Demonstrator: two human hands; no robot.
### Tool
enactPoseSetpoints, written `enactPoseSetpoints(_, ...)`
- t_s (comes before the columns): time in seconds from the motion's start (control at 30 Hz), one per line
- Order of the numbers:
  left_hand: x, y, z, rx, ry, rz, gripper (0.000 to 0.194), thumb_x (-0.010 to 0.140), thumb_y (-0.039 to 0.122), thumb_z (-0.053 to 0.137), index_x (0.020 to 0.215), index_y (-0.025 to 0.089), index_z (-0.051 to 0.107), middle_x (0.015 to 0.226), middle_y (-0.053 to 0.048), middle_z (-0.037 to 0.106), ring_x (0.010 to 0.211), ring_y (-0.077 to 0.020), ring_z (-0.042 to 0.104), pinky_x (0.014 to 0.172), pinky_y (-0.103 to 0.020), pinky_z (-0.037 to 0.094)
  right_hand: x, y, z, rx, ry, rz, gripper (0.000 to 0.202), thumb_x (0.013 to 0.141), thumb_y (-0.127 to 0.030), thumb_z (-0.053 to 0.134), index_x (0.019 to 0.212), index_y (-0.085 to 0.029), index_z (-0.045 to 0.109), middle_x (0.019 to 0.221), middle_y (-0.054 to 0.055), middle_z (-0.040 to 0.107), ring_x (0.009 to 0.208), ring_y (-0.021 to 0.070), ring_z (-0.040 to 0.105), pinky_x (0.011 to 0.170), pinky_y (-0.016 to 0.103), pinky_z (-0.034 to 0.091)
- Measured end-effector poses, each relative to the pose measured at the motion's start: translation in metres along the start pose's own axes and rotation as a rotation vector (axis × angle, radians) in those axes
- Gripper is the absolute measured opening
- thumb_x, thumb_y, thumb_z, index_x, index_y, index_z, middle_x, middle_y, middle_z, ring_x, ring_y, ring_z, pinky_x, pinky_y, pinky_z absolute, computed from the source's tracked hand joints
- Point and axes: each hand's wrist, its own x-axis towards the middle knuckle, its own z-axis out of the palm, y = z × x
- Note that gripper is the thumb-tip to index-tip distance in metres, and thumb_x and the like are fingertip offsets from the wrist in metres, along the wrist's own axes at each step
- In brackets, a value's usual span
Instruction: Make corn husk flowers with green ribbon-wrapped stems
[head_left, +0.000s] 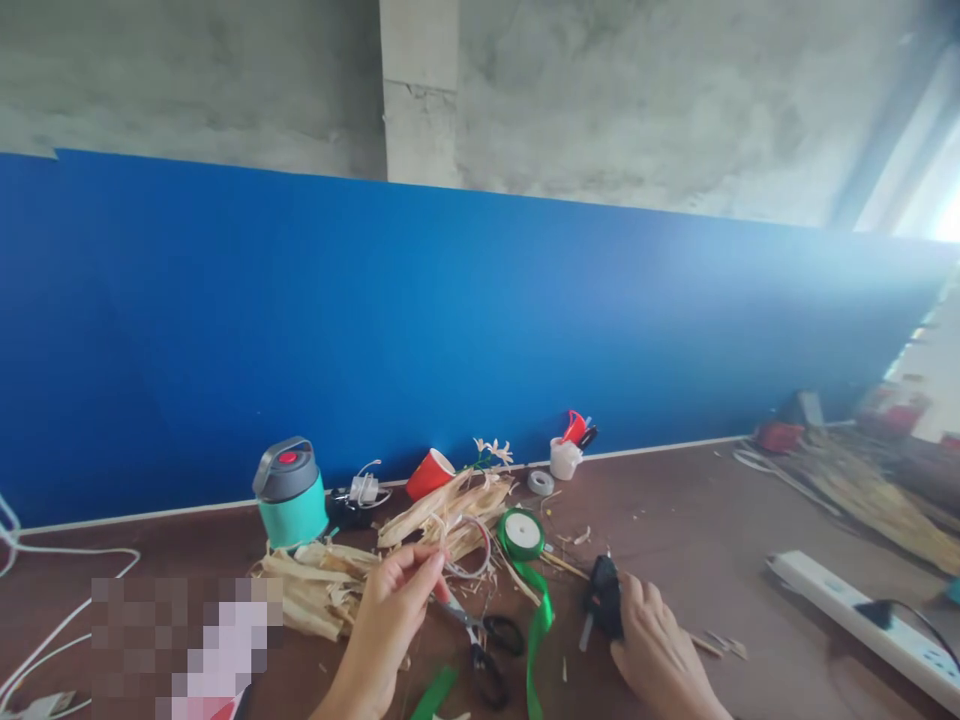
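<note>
My left hand (397,610) is closed in a pinch on a thin pale hoop (484,560). Fibre curls stand out beside the fingertips. To the right, my right hand (656,635) has its fingers around a black glue gun (602,597) at the tabletop. Scissors (480,630) with black handles lie between the two hands, partly behind the left one. Near them is a spool of green ribbon (523,533), its loose tail (538,640) running toward me. Dried corn husks (319,585) lie left of and beyond my left hand.
A teal jar (292,515), an orange-red cup (430,474) on its side, a tape roll (540,483) and a white cup of tools (564,459) stand along the blue partition (450,330). A power strip (874,620) is at right, white cables (67,550) at left.
</note>
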Motion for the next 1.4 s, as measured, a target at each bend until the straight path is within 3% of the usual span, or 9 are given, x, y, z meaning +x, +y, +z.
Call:
enactPoseSetpoints(0.1,0.002,0.001,-0.002,0.029,0.011,0.016,0.031,0.063,0.045,0.069,0.067,0.014,0.064,0.047,0.002,0.057,0.036,-0.003,0.021,0.04,-0.02,0.008,0.005,0.002,0.002,0.041,0.069,-0.028,0.03,0.066,-0.001,0.049,0.095,-0.008,0.056,0.09,0.018,0.058,0.085,0.0295,0.062,0.074,0.034,0.046)
enactPoseSetpoints(0.23,0.003,0.004,-0.006,0.088,0.069,0.047,0.031,0.063,0.047,0.069,0.064,0.016,0.065,0.047,0.001,0.058,0.036,-0.005,0.025,0.04,-0.02,0.014,0.021,-0.002,-0.026,0.347,0.239,-0.021,0.02,0.07,-0.013,0.046,0.085,-0.016,0.059,0.082,0.012,0.059,0.07,0.0254,0.062,0.062,0.033,0.047)
enactPoseSetpoints(0.33,0.003,0.008,-0.008,0.121,0.113,0.115,0.031,0.063,0.047,0.068,0.061,0.017,0.065,0.047,0.0,0.059,0.041,-0.0093,0.038,0.044,-0.021,0.024,0.025,-0.027,-0.05,0.73,0.315,-0.148,0.011,0.071,-0.026,0.051,0.077,-0.021,0.059,0.074,0.006,0.062,0.064,0.0228,0.059,0.059,0.031,0.046)
enactPoseSetpoints(0.47,0.0,0.014,-0.01,0.147,0.129,0.137,0.029,0.067,0.045,0.067,0.065,0.016,0.067,0.048,0.001,0.059,0.043,-0.0105,0.04,0.046,-0.021,0.027,0.011,-0.082,-0.064,1.118,0.267,-0.264,0.015,0.07,-0.03,0.062,0.083,-0.022,0.061,0.063,0.001,0.062,0.054,0.019,0.054,0.052,0.029,0.044)
enactPoseSetpoints(0.57,-0.002,0.016,-0.01,0.136,0.113,0.105,0.03,0.068,0.046,0.067,0.066,0.016,0.065,0.048,0.002,0.057,0.04,-0.0082,0.033,0.044,-0.02,0.022,0.0,-0.114,-0.071,1.075,0.225,-0.496,0.005,0.072,-0.024,0.063,0.07,-0.023,0.058,0.064,0.0,0.059,0.057,0.0169,0.052,0.055,0.026,0.043)
enactPoseSetpoints(0.7,-0.002,0.017,-0.011,0.126,0.097,0.101,0.033,0.069,0.048,0.067,0.066,0.015,0.064,0.046,0.002,0.055,0.04,-0.0074,0.032,0.044,-0.02,0.022,-0.002,-0.13,-0.082,0.946,0.154,-0.704,0.012,0.077,-0.016,0.056,0.067,-0.021,0.052,0.066,-0.001,0.056,0.059,0.0143,0.051,0.056,0.024,0.041)
enactPoseSetpoints(1.4,-0.002,0.016,-0.01,0.088,0.078,0.067,0.034,0.07,0.047,0.066,0.07,0.013,0.064,0.046,0.003,0.054,0.039,-0.0044,0.028,0.04,-0.02,0.014,0.005,-0.135,-0.077,0.888,0.3,-0.78,0.016,0.075,-0.011,0.05,0.065,-0.021,0.042,0.061,-0.003,0.049,0.054,0.0121,0.046,0.051,0.02,0.037)
